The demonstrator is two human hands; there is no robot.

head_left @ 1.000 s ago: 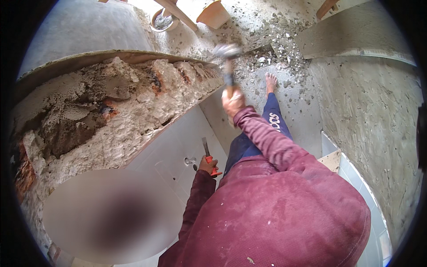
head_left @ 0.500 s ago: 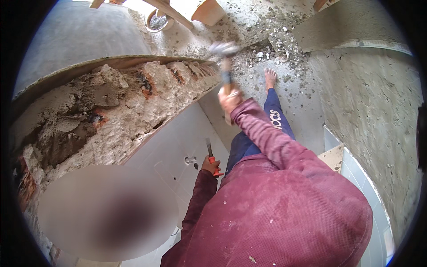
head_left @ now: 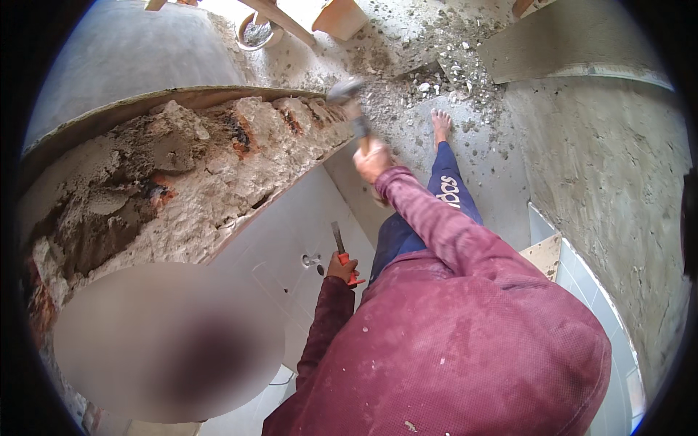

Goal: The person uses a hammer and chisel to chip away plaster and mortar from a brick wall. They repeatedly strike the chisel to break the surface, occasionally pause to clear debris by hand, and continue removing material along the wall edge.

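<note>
My right hand (head_left: 373,161) is closed round the handle of a hammer (head_left: 345,90), raised with its metal head by the far end of the broken wall top (head_left: 211,174). Lower and to the left, my left hand (head_left: 339,269) grips a chisel (head_left: 338,236) by its red handle. Its flat metal blade points up and away, in front of the white tiled wall face (head_left: 291,211). Hammer and chisel are apart. Chipped mortar and patches of orange brick show along the wall top.
Rubble (head_left: 454,69) lies scattered on the floor near my bare foot (head_left: 440,125). A bucket (head_left: 258,35) and an orange-tan container (head_left: 340,19) stand at the back. A rough plastered wall (head_left: 603,182) rises on the right. A blurred oval hides the lower left.
The hammer and my right hand have swung a little to the left, the hammer's head slightly lower. The chisel's blade tips a bit more left; my left hand has barely moved.
</note>
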